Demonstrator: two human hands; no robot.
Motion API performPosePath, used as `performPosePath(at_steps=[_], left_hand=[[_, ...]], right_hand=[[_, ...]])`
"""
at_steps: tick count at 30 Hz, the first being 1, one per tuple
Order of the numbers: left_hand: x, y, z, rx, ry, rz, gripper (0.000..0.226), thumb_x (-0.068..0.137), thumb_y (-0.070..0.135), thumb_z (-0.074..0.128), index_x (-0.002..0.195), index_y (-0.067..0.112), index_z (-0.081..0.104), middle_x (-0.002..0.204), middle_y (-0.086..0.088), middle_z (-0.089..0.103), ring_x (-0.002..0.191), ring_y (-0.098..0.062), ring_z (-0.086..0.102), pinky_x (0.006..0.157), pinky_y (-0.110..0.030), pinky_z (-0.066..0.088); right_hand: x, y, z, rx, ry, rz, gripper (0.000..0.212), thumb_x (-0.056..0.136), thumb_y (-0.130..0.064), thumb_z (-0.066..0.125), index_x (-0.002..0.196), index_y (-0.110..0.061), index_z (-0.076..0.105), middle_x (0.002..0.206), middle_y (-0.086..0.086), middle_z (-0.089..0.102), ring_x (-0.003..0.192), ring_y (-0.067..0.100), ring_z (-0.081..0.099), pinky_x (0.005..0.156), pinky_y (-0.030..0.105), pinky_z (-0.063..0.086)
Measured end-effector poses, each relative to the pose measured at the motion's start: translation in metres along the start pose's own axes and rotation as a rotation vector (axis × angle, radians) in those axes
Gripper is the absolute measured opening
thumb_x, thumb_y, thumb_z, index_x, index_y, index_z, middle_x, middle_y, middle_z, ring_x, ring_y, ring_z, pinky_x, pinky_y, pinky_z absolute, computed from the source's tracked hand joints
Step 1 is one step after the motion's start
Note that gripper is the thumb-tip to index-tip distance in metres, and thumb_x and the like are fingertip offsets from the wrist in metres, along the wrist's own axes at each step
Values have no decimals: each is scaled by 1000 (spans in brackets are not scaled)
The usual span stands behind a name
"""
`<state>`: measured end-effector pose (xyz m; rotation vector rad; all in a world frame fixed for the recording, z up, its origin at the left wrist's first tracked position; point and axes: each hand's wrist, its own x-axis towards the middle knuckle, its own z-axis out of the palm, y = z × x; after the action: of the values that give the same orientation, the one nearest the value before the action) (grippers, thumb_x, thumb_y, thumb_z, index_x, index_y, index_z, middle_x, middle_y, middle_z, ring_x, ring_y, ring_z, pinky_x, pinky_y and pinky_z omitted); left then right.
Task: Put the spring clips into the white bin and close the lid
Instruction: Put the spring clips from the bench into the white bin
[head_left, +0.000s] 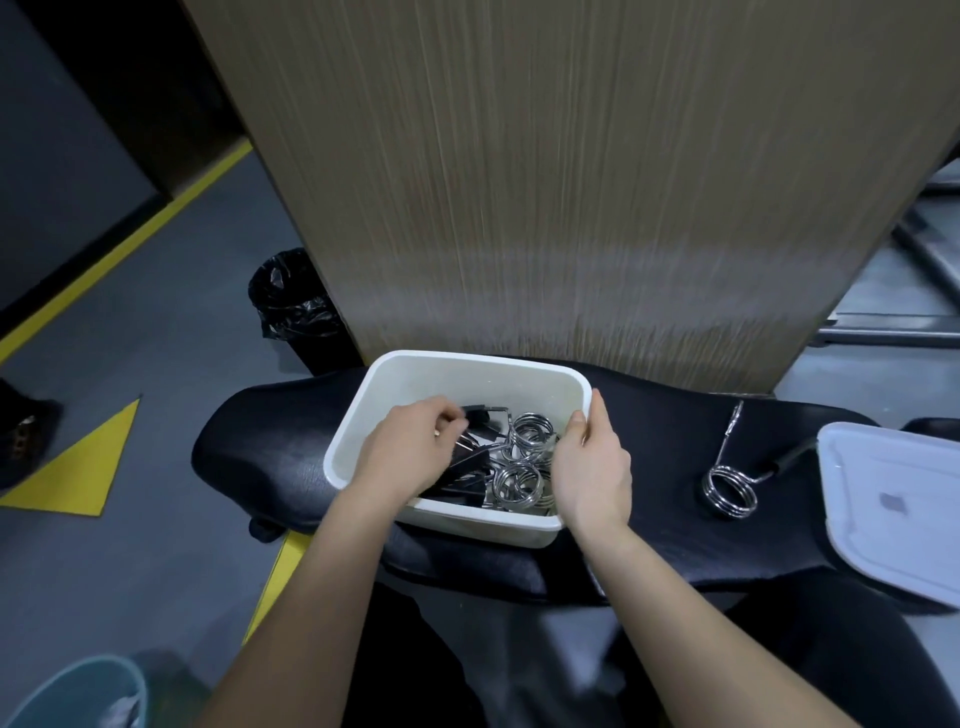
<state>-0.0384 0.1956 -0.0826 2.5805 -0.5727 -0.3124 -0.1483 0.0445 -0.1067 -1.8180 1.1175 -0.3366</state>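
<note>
The white bin (467, 374) sits open on a black padded bench (270, 447). Inside lie several chrome spring clips (519, 480) with black handles. My left hand (410, 447) reaches into the bin, its fingers curled on the black handle of a spring clip (480, 415). The bin's right rim is gripped by my right hand (592, 467). One more spring clip (730, 488) lies on the bench to the right of the bin. The white lid (898, 509) rests flat at the bench's far right end.
A tall wood-grain panel (571, 182) stands right behind the bench. A black-lined waste bin (291, 306) is on the floor at the left, and a teal bucket (78, 696) at the bottom left. Yellow floor markings (78, 467) run along the left.
</note>
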Motion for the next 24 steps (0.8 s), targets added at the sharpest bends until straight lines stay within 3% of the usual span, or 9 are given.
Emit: performPosePath(at_steps=[3,5,7,10,14,16,19,22,24], left_hand=[[-17,21,15,-229,54,69,19,91,45,55,96,34,70,75,12,71,74,-11,69,77,-37,57],[-27,32,31,-230,13,104,19,92,45,53,94,33,68,70,8,70,69,-11,67,71,-40,57],[-37,44,45,-137,-5,115,28,95,50,43,90,29,61,72,5,70,75,-17,67,73,-42,55],[-50,54,54,178,114,130,47,102,54,22,82,21,48,85,-6,72,88,-35,65,78,-42,50],[-54,57,49,252,146,182,57,100,60,15,74,20,47,80,-8,72,84,-36,65,71,-40,48],[-57,55,48,294,116,209,66,94,67,11,73,19,50,75,-5,71,80,-33,65,68,-38,47],[-68,58,46,327,82,216,74,89,75,7,73,20,54,72,-1,69,78,-29,65,65,-36,43],[-71,72,48,243,-17,116,68,95,69,7,74,25,54,92,-2,73,96,-30,64,81,-38,46],[-69,90,53,182,-82,75,63,95,70,12,86,27,57,102,-3,71,102,-30,63,87,-41,46]], right_hand=[[-1,0,-2,33,-7,12,50,102,-41,28,151,-45,31,122,10,67,110,36,59,92,45,46],[-2,-1,-4,94,-13,47,49,102,-42,27,150,-46,34,127,7,65,116,34,56,92,43,42],[-2,-1,-5,178,-3,83,47,103,-41,26,147,-43,41,133,2,63,122,31,53,90,39,37],[-5,1,-6,297,29,111,44,102,-38,26,134,-35,56,126,-2,65,119,28,54,90,37,38],[-1,3,-4,389,9,148,46,101,-38,26,120,-22,64,119,4,67,114,30,56,95,42,40],[4,10,-7,368,-49,153,50,102,-40,26,124,-14,62,126,7,64,119,30,53,99,42,38],[10,36,-32,224,-85,142,38,100,-37,40,121,-15,62,121,7,66,112,28,58,87,34,41],[24,67,-72,11,25,109,28,95,-32,48,115,-19,63,115,10,69,108,33,62,85,36,45],[38,83,-96,-10,106,174,27,93,-28,50,114,-15,60,117,14,67,110,37,61,88,39,46]])
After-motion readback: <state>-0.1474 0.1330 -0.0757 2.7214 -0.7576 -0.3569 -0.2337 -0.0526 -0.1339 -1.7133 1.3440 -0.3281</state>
